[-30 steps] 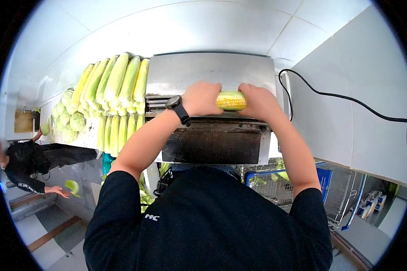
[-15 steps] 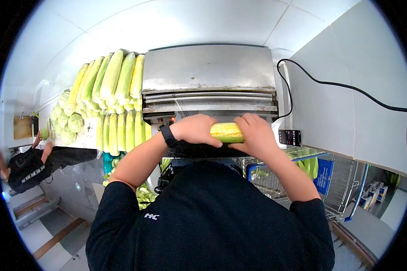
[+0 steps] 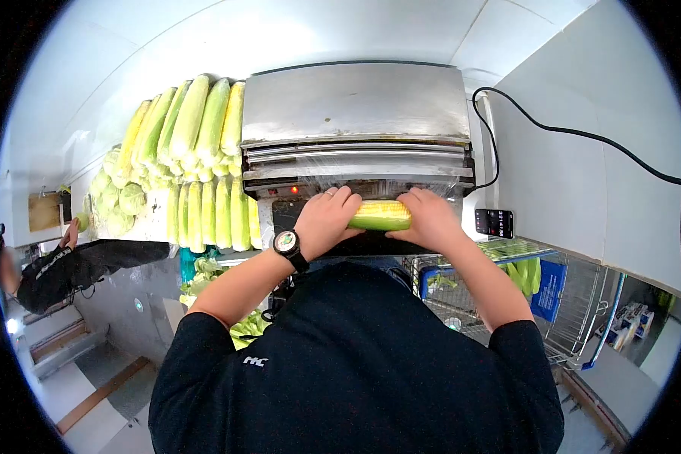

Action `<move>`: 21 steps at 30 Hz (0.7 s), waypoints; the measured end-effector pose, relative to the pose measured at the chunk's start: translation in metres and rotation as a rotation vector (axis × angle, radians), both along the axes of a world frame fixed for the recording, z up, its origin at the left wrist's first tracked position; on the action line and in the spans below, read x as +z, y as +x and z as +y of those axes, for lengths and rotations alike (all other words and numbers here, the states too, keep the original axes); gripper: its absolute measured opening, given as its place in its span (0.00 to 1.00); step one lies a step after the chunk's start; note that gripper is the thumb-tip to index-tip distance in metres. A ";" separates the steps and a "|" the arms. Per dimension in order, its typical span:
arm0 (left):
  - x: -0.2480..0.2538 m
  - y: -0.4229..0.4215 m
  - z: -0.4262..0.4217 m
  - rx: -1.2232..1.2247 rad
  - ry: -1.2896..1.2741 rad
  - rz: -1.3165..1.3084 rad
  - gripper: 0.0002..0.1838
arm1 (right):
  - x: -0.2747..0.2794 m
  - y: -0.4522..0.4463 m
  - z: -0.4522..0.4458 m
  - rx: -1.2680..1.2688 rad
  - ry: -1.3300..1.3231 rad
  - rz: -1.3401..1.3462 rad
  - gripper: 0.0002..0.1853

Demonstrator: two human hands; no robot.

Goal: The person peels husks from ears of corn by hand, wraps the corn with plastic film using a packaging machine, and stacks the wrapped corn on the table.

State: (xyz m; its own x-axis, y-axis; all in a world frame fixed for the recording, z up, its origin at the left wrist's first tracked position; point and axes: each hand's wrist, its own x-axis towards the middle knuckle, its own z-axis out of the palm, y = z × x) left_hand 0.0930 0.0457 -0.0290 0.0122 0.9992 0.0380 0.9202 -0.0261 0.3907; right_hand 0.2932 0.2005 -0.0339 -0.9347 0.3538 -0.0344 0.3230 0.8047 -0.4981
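An ear of corn (image 3: pixel 380 216), yellow kernels showing on top and green husk along its near side, lies sideways between my hands. My left hand (image 3: pixel 329 219) is closed around its left end, and a watch sits on that wrist. Around the right end, my right hand (image 3: pixel 431 219) is closed too. Just beyond my fingers stands a metal wrapping machine (image 3: pixel 356 106) with rollers along its front. Clear plastic film (image 3: pixel 386 168) stretches from those rollers toward my hands. The undersides of my fingers are hidden.
Several ears of corn (image 3: pixel 191 125) are stacked left of the machine, with cabbages (image 3: pixel 121 200) farther left. A phone (image 3: pixel 494 222) and a black cable (image 3: pixel 583 136) are on the right. Below stands a wire cart (image 3: pixel 583 303). Another person (image 3: pixel 60 276) works at far left.
My left hand has turned, bringing its knuckles and the watch face into view. The corn has rolled so more green husk shows. Stretched film is now plainer in front of the machine.
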 end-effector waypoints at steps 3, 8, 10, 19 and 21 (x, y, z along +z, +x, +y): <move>-0.006 0.000 -0.001 0.000 0.012 -0.001 0.27 | -0.009 -0.002 0.003 0.026 0.001 -0.010 0.32; -0.016 0.002 -0.015 -0.075 -0.177 -0.035 0.26 | -0.022 0.001 -0.009 0.074 -0.218 -0.218 0.34; -0.012 0.002 -0.023 -0.090 -0.259 -0.036 0.26 | -0.024 0.004 -0.019 0.088 -0.274 -0.279 0.34; 0.017 -0.043 -0.064 -0.236 -0.155 -0.261 0.17 | 0.005 0.025 -0.045 0.066 -0.787 -0.359 0.28; 0.019 -0.053 -0.072 -0.263 -0.154 -0.385 0.09 | 0.017 0.028 -0.053 0.135 -0.808 -0.434 0.27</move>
